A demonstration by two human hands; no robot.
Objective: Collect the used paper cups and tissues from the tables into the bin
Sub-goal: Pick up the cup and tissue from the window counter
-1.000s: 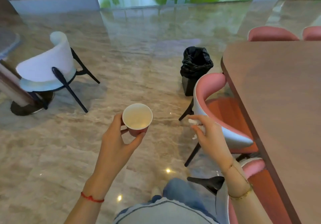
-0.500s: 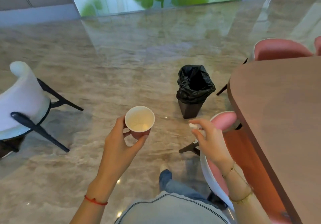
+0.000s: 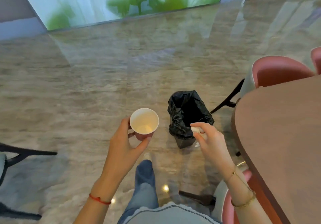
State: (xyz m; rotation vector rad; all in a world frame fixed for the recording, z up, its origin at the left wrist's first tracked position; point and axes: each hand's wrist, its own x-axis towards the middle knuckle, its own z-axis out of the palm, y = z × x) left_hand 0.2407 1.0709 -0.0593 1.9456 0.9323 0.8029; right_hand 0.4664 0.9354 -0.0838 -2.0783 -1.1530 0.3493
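Left hand: my left hand [image 3: 125,145] holds the pink paper cup with a white inside [image 3: 144,123] upright, thumb and fingers curled round its wall; it looks empty.
Right hand: my right hand [image 3: 211,141] pinches a small crumpled white tissue [image 3: 195,129] at the fingertips, just at the near rim of the bin.
Bin: small dark floor bin lined with a black plastic bag [image 3: 188,112], mouth open, standing on the glossy marble floor [image 3: 86,93], just ahead of me.
Progress: cup and tissue are collected but neither is dropped yet; I judge both releases remain. The visible part of the brown wooden table [image 3: 281,133] shows no further litter; other tables are out of view.
Edges: the rounded table edge lies close on my right, a pink upholstered chair [image 3: 279,70] beyond it.
Open room: floor stands free left of and beyond the bin; the cup hangs beside the bin, not over it, and needs carrying rightward.
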